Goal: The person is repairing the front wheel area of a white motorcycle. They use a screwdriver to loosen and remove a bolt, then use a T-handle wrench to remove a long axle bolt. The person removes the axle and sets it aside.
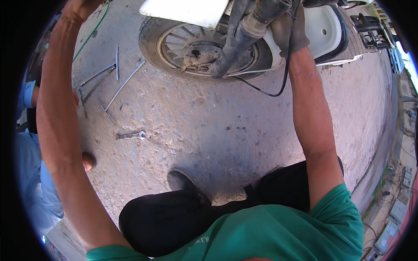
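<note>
A two-wheeler with white body panels stands at the top, its spoked-pattern wheel (172,43) close to the dusty ground. A dirty dark fork leg (235,45) runs down to the hub (201,55). My right hand (292,32), in what looks like a grey-brown glove, reaches in beside the fork and white panel; its fingers are hidden. A black cable (285,78) loops down past that wrist. At the upper left edge is my left hand (85,8), cut off by the picture's rim, so its fingers and anything in them do not show.
Several T-handle wrenches (124,87) lie on the ground at left. Nearer me is a spanner (132,135). Small dark metal parts (238,128) lie mid-ground. A person in light blue clothing (37,174) is close on my left. A green cord (93,30) runs at upper left.
</note>
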`<state>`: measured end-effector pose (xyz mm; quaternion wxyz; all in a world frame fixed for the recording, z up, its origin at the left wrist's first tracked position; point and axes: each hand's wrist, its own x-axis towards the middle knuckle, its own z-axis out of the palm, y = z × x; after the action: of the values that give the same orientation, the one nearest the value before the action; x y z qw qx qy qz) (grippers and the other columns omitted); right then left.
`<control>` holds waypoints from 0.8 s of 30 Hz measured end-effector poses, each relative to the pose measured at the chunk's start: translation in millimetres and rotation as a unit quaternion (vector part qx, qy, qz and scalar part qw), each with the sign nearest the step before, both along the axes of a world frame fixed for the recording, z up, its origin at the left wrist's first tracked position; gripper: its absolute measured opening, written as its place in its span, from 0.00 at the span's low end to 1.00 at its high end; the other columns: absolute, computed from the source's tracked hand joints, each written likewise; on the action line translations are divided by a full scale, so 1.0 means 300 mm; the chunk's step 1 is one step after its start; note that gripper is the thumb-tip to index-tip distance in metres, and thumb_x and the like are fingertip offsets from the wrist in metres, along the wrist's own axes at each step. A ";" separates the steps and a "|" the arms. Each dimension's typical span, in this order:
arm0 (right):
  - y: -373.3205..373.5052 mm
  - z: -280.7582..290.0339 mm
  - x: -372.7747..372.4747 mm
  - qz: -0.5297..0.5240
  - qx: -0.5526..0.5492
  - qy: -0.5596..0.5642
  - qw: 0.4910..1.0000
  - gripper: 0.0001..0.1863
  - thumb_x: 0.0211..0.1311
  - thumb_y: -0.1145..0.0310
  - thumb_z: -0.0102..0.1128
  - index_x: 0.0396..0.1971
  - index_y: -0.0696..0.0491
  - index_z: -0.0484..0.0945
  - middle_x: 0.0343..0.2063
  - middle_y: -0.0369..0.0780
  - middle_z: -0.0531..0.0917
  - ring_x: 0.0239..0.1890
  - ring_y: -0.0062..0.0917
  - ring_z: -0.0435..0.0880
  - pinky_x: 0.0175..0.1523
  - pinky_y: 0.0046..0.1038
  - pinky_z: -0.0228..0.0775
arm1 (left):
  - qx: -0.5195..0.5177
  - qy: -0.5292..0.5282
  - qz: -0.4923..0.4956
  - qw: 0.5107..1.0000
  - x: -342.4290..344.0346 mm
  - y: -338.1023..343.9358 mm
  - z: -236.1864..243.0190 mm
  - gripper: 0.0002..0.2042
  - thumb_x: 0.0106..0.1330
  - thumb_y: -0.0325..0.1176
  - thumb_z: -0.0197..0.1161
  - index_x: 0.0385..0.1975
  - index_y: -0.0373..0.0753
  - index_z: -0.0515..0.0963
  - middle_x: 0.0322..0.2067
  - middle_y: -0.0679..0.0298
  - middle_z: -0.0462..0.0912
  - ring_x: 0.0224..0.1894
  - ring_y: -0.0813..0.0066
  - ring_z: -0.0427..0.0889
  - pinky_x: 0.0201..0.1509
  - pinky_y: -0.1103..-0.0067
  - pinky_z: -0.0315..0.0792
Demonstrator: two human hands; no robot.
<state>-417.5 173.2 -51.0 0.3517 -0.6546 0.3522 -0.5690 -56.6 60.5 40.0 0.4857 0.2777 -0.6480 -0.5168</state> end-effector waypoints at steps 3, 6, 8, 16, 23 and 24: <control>-0.012 -0.013 -0.011 0.064 0.076 -0.235 0.967 0.07 0.75 0.71 0.49 0.44 0.56 0.75 0.37 0.34 0.78 0.39 0.18 0.79 0.43 0.24 0.77 | -0.001 -0.004 0.011 1.000 -0.017 0.062 0.018 0.22 0.77 0.47 0.48 0.49 0.31 0.75 0.37 0.49 0.84 0.35 0.59 0.83 0.36 0.69 0.76; -0.006 -0.016 -0.012 0.098 0.072 -0.258 0.958 0.09 0.77 0.69 0.47 0.45 0.56 0.75 0.38 0.35 0.78 0.41 0.19 0.80 0.48 0.26 0.77 | 0.003 -0.048 -0.095 0.994 0.005 0.031 0.012 0.21 0.77 0.47 0.47 0.45 0.33 0.76 0.34 0.52 0.84 0.31 0.62 0.81 0.34 0.71 0.75; 0.006 -0.014 -0.006 0.128 0.112 -0.269 0.948 0.10 0.79 0.68 0.45 0.46 0.55 0.75 0.39 0.34 0.78 0.42 0.19 0.79 0.52 0.26 0.76 | 0.014 -0.072 0.001 0.997 0.022 -0.015 -0.007 0.19 0.77 0.45 0.48 0.44 0.33 0.77 0.33 0.52 0.83 0.29 0.63 0.80 0.32 0.71 0.74; 0.025 0.027 0.043 0.111 0.108 -0.304 0.940 0.20 0.77 0.55 0.51 0.60 0.51 0.70 0.46 0.35 0.76 0.47 0.19 0.77 0.53 0.25 0.74 | 0.031 0.068 0.025 0.997 0.022 -0.021 0.003 0.14 0.75 0.40 0.52 0.46 0.35 0.78 0.36 0.56 0.84 0.29 0.65 0.81 0.31 0.69 0.77; 0.050 0.012 0.034 -0.026 0.115 -0.209 0.971 0.16 0.77 0.61 0.48 0.57 0.51 0.71 0.43 0.33 0.76 0.43 0.19 0.77 0.47 0.23 0.75 | 0.090 -0.025 0.057 0.994 0.014 -0.027 0.013 0.15 0.76 0.42 0.53 0.47 0.36 0.78 0.36 0.59 0.84 0.31 0.64 0.81 0.34 0.71 0.77; 0.045 0.004 0.015 -0.038 0.094 -0.141 0.985 0.16 0.76 0.60 0.49 0.57 0.51 0.71 0.43 0.33 0.76 0.43 0.19 0.77 0.46 0.23 0.75 | 0.088 -0.053 0.057 0.993 0.020 -0.041 0.008 0.15 0.75 0.41 0.53 0.46 0.36 0.78 0.36 0.59 0.84 0.32 0.65 0.81 0.34 0.72 0.77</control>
<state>-412.9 186.7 -49.8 0.4359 -0.5176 0.3758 -0.6331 -50.4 48.3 42.4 0.4530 0.3832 -0.6079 -0.5276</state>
